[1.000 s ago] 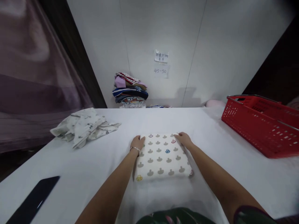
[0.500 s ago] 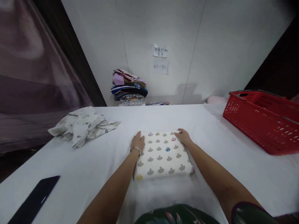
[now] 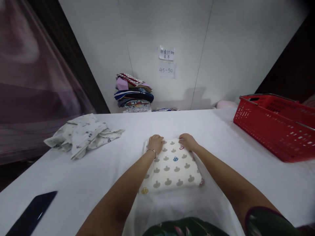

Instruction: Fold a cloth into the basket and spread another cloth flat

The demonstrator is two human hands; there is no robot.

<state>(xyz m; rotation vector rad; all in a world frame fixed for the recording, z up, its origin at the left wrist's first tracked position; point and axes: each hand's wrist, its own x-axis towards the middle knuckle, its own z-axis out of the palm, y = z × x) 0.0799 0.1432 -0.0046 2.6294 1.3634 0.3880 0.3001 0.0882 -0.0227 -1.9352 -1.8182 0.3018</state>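
A folded cream cloth (image 3: 172, 168) printed with small grey, blue and red shapes lies flat on the white table (image 3: 221, 131) in front of me. My left hand (image 3: 155, 143) rests on its far edge near the left corner, fingers curled over the fold. My right hand (image 3: 187, 141) rests on the same far edge a little to the right, fingers bent down onto the cloth. The two hands sit close together, a small gap between them. A thin bracelet circles my left wrist.
A crumpled white patterned garment (image 3: 82, 135) lies at the table's left. A red plastic basket (image 3: 275, 126) stands at the right. A dark flat object (image 3: 31, 213) lies at the near left edge. A stack of folded clothes (image 3: 133, 93) sits against the wall.
Both hands have moved inward along the cloth's far edge, from its outer corners to near its middle. The view has shifted slightly right.
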